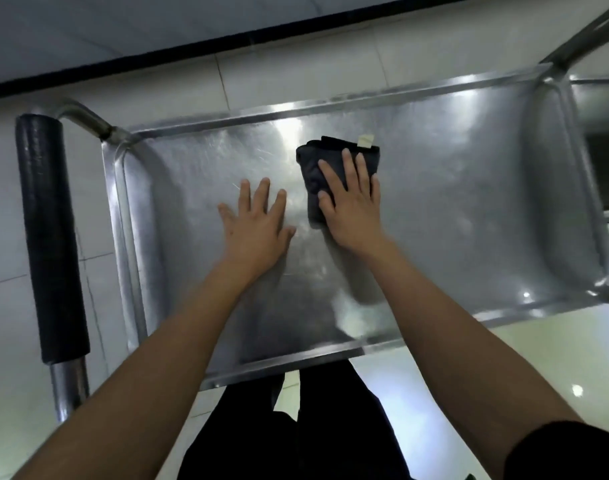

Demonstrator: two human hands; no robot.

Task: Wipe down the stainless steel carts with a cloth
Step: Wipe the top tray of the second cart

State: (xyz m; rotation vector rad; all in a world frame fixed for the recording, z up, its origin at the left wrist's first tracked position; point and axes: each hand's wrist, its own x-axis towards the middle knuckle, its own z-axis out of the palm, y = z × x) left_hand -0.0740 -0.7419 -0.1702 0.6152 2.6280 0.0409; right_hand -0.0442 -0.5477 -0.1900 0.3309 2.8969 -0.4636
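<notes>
- Head view: right hand point(351, 202) flat on the dark folded cloth point(316, 161), mid cart tray point(469, 202), toward its far edge.
- Left hand point(258, 223) flat, fingers spread, bracing bare steel.
- Cloth's folded small, so the 4 corners could easily get missed.
- Leaning hard might roll the cart.

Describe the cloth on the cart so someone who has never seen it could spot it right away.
Start at the shiny stainless steel cart tray that fills the middle of the view. Near its centre, the right hand presses flat on a folded dark navy cloth. It is the only dark, soft thing on the metal, with a small pale tag at its far corner.
</notes>
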